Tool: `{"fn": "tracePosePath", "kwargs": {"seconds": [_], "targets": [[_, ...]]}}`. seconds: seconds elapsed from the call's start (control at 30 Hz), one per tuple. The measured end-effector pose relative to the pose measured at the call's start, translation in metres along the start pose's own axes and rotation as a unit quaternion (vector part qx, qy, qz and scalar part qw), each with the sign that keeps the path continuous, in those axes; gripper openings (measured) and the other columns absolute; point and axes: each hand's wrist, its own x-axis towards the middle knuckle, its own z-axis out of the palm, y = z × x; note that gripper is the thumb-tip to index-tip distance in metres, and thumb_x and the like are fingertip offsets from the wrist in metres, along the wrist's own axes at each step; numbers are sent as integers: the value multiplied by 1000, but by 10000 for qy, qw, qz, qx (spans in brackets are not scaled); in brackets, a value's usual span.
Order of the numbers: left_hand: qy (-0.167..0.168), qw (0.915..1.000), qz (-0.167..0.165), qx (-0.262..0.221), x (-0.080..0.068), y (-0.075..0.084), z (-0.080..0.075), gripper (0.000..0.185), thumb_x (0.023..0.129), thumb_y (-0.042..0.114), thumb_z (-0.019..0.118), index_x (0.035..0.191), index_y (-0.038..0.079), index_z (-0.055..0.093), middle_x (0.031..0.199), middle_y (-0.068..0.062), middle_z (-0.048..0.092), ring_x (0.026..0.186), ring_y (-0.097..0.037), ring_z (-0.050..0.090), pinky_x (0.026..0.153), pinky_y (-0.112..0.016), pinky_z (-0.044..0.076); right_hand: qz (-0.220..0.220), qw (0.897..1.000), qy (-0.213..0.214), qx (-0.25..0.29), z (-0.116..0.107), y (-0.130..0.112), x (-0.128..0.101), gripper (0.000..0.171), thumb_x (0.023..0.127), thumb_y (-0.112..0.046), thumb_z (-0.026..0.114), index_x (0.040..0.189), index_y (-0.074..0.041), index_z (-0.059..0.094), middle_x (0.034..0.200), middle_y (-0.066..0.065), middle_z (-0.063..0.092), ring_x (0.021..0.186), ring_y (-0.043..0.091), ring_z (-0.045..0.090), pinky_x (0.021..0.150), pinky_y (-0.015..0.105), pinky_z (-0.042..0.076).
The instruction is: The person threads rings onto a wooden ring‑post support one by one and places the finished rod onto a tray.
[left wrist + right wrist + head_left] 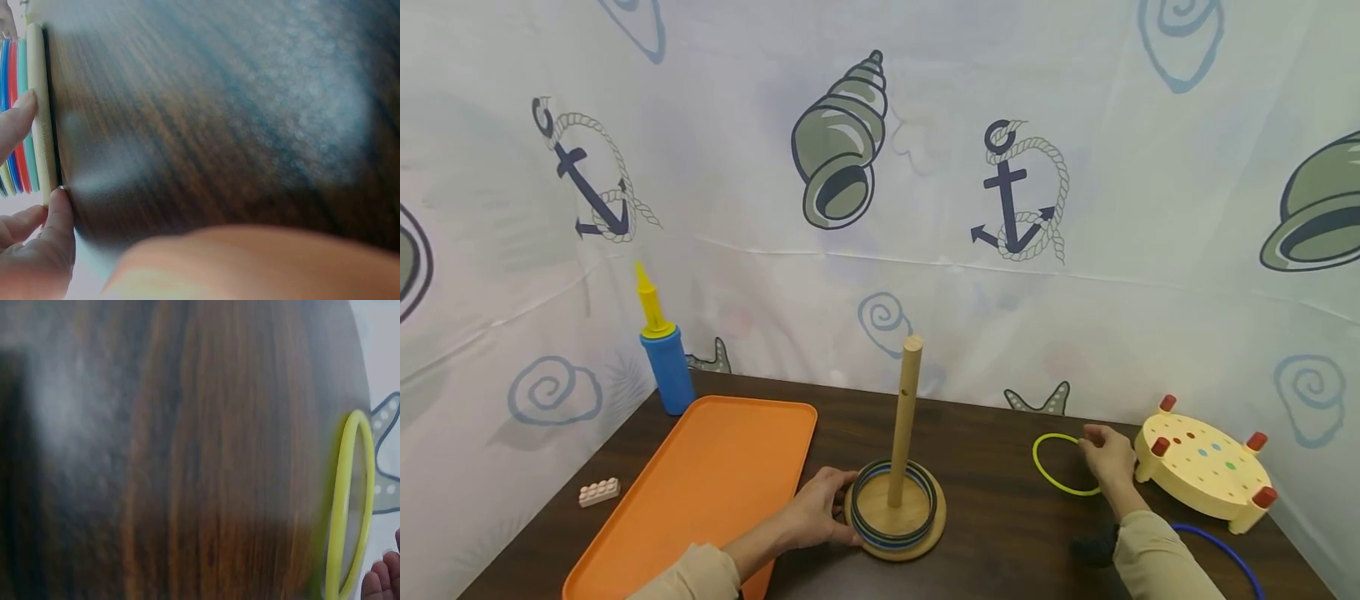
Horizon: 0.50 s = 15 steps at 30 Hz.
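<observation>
My left hand (823,510) grips the left rim of the wooden base (872,500), stacked rings (14,106) round its post (907,417). My right hand (1108,458) is at the yellow ring (341,494), far right; I cannot tell whether it pinches. I judge this the pickup; next calls for lifting leftward.

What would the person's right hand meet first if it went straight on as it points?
Probably the thin yellow plastic-looking ring, just beside the right hand; whether they already touch is unclear.
</observation>
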Motion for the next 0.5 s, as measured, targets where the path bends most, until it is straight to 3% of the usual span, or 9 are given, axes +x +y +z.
{"fn": "tracePosePath", "kwargs": {"seconds": [0.2, 0.5], "targets": [[-13, 10000, -57, 10, -1, 3, 0, 83, 65, 13, 86, 133, -10, 44, 121, -20, 42, 106, -31, 52, 84, -36, 54, 24, 9991, -221, -374, 0, 8, 6, 32, 85, -2, 57, 113, 14, 57, 112, 33, 58, 105, 47, 52, 94, 57, 34], [-36, 9999, -115, -86, -1, 5, -1, 83, 65, 11, 86, 134, -9, 43, 121, -19, 42, 106, -30, 50, 86, -37, 53, 47, 9967, -366, -726, -1, 11, 10, 34, 82, 0, 57, 114, 14, 56, 118, 34, 54, 109, 54, 45, 93, 60, 35]]}}
